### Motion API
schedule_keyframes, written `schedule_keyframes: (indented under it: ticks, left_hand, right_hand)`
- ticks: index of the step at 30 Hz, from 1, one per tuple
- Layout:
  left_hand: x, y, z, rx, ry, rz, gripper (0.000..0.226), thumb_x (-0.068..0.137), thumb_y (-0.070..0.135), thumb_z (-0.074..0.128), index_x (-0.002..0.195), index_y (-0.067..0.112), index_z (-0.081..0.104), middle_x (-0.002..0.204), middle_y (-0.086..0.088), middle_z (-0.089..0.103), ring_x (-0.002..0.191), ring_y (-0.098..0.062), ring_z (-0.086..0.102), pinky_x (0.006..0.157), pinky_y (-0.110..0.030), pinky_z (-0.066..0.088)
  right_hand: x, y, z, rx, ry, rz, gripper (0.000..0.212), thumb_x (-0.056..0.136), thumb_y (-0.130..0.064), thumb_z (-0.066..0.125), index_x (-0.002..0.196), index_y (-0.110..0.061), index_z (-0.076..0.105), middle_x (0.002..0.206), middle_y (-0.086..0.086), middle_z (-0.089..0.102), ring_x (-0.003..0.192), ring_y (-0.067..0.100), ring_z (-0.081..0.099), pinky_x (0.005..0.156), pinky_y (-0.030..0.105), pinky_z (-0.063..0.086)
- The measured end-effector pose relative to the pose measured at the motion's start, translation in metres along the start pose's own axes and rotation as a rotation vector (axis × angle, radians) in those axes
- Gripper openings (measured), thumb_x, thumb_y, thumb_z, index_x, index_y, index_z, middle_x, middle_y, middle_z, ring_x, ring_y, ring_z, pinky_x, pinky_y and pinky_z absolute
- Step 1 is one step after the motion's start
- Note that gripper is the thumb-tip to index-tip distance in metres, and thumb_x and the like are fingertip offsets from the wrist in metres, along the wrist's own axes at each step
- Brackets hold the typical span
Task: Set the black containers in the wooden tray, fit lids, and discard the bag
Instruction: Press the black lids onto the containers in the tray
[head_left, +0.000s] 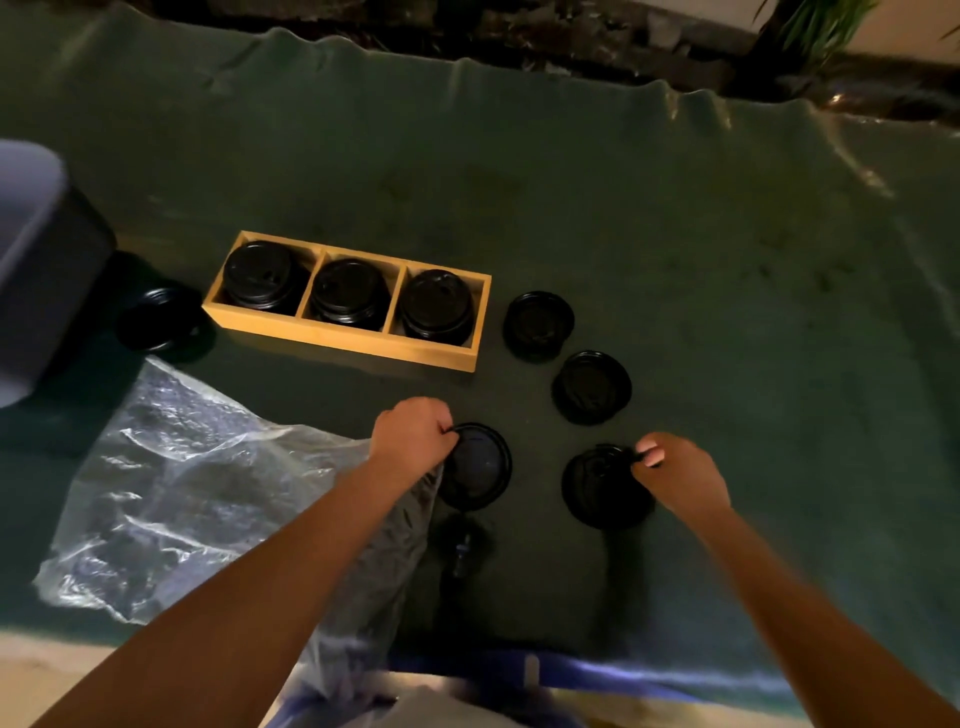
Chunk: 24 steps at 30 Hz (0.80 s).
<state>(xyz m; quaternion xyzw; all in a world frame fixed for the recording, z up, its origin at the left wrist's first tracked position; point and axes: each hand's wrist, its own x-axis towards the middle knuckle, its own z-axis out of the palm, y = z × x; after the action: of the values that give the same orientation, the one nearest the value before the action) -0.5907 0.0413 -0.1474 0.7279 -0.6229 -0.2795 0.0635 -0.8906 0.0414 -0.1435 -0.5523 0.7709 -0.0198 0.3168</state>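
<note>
A wooden tray (332, 332) with three compartments stands on the green cloth, each holding a lidded black container (264, 274). Loose black lids lie to the right: one (538, 325) beside the tray, another (591, 387) nearer me. My left hand (413, 434) pinches the rim of a black lid (480, 467) in front of me. My right hand (680, 475) pinches the edge of a further black lid (597, 486). A crumpled clear plastic bag (192, 483) lies at the lower left, partly under my left forearm.
Another black lid (158, 318) lies left of the tray, next to a grey bin (36, 260) at the far left. The green cloth (675, 234) is wrinkled along its far edge. A small dark object (461, 551) sits near the front edge.
</note>
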Motion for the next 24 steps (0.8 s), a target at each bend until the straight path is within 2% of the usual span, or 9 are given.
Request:
schedule_keyframes:
  ticks: [4, 6, 8, 10, 12, 14, 18, 20, 24]
  left_hand:
    - [0.003, -0.001, -0.009, -0.380, 0.012, -0.196, 0.012, 0.077, 0.021, 0.069, 0.069, 0.017, 0.061, 0.080, -0.002, 0.062, 0.082, -0.018, 0.059, 0.076, -0.027, 0.044]
    - [0.003, 0.001, -0.014, -0.636, 0.021, -0.319, 0.017, 0.079, 0.017, 0.069, 0.066, 0.015, 0.058, 0.080, -0.008, 0.060, 0.081, -0.021, 0.058, 0.080, -0.034, 0.051]
    - [-0.002, 0.006, -0.019, -0.942, 0.017, -0.416, 0.020, 0.081, 0.011, 0.066, 0.065, 0.014, 0.054, 0.082, -0.012, 0.059, 0.081, -0.024, 0.059, 0.081, -0.040, 0.054]
    - [-0.007, 0.012, -0.024, -1.118, -0.018, -0.432, 0.022, 0.084, 0.007, 0.063, 0.066, 0.013, 0.051, 0.082, -0.013, 0.059, 0.083, -0.026, 0.061, 0.078, -0.037, 0.053]
    - [-0.012, 0.020, -0.027, -1.207, -0.072, -0.404, 0.022, 0.086, 0.007, 0.061, 0.068, 0.013, 0.049, 0.081, -0.012, 0.059, 0.080, -0.024, 0.063, 0.072, -0.034, 0.054]
    - [-0.017, 0.029, -0.031, -1.257, -0.122, -0.381, 0.022, 0.086, 0.007, 0.060, 0.069, 0.013, 0.048, 0.080, -0.010, 0.062, 0.076, -0.021, 0.065, 0.066, -0.029, 0.056]
    - [-0.021, 0.038, -0.035, -1.342, -0.227, -0.323, 0.020, 0.088, 0.010, 0.057, 0.071, 0.013, 0.048, 0.074, -0.006, 0.068, 0.067, -0.016, 0.071, 0.058, -0.026, 0.058]
    - [-0.022, 0.039, -0.037, -1.383, -0.265, -0.321, 0.016, 0.091, 0.021, 0.054, 0.077, 0.012, 0.051, 0.081, -0.009, 0.071, 0.071, -0.017, 0.072, 0.058, -0.027, 0.058]
    - [-0.023, 0.036, -0.041, -1.508, -0.303, -0.316, 0.028, 0.092, 0.045, 0.045, 0.102, 0.020, 0.053, 0.108, -0.013, 0.067, 0.085, -0.023, 0.071, 0.061, -0.035, 0.059]
  right_hand:
    - [0.001, 0.002, -0.003, 0.092, -0.015, -0.009, 0.008, 0.079, -0.013, 0.063, 0.084, -0.011, 0.069, 0.082, 0.011, 0.069, 0.088, 0.029, 0.065, 0.073, 0.031, 0.047]
    - [0.002, -0.004, -0.010, 0.169, -0.007, -0.019, 0.008, 0.080, -0.011, 0.064, 0.083, -0.005, 0.069, 0.078, 0.014, 0.068, 0.082, 0.028, 0.065, 0.071, 0.029, 0.044]
    - [0.003, -0.017, -0.022, 0.334, 0.011, -0.019, 0.010, 0.079, -0.010, 0.066, 0.087, -0.004, 0.069, 0.078, 0.012, 0.068, 0.073, 0.025, 0.064, 0.070, 0.027, 0.047]
    - [0.000, -0.035, -0.034, 0.530, 0.015, -0.049, 0.007, 0.080, -0.011, 0.066, 0.087, -0.008, 0.068, 0.072, 0.005, 0.066, 0.065, 0.016, 0.062, 0.059, 0.020, 0.048]
    - [-0.006, -0.059, -0.041, 0.686, 0.006, -0.118, 0.007, 0.081, -0.013, 0.066, 0.075, -0.015, 0.065, 0.068, -0.001, 0.062, 0.061, 0.009, 0.058, 0.055, 0.015, 0.047]
    - [-0.011, -0.083, -0.039, 0.805, -0.031, -0.168, 0.019, 0.081, -0.013, 0.066, 0.063, -0.020, 0.062, 0.067, -0.001, 0.060, 0.064, 0.009, 0.055, 0.061, 0.023, 0.046]
    - [-0.016, -0.118, -0.022, 0.801, -0.072, -0.220, 0.026, 0.082, -0.014, 0.065, 0.058, -0.019, 0.058, 0.072, -0.001, 0.063, 0.069, 0.010, 0.059, 0.059, 0.022, 0.049]
    - [-0.014, -0.124, -0.014, 0.756, -0.014, -0.235, 0.024, 0.082, -0.015, 0.065, 0.060, -0.018, 0.057, 0.067, 0.001, 0.062, 0.065, 0.012, 0.059, 0.054, 0.022, 0.050]
    - [-0.009, -0.128, -0.006, 0.660, 0.079, -0.240, 0.018, 0.081, -0.016, 0.066, 0.065, -0.019, 0.059, 0.074, 0.006, 0.067, 0.073, 0.022, 0.065, 0.065, 0.034, 0.056]
